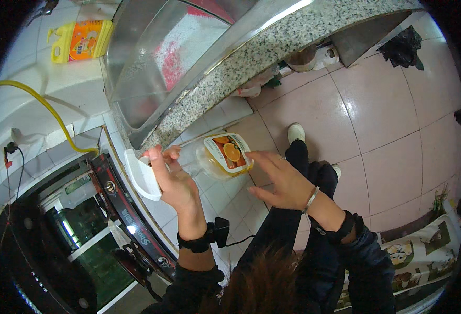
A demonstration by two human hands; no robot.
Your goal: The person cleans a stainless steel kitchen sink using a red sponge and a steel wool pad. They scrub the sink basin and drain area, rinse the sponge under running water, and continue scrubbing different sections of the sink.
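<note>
A clear spray bottle (pixel 210 159) with a white trigger head (pixel 140 176) lies tilted sideways in mid-air, near the middle of the view. Its label (pixel 228 153) shows orange fruit and bears writing; some yellowish liquid is visible inside. My left hand (pixel 171 178) grips the bottle at its trigger head and neck, with a black strap and small device on the wrist. Beside the bottle's base is my right hand (pixel 275 176), fingers spread. Its fingertips reach the base's edge; whether they touch it is hard to tell.
A stainless steel sink (pixel 130 106) is set in a speckled granite counter (pixel 230 74). A yellow detergent jug (pixel 83 41) stands behind it. On the left are a gas stove (pixel 136 227) and a yellow hose (pixel 53 108). A black plastic bag (pixel 403 47) lies on the tiled floor (pixel 383 129).
</note>
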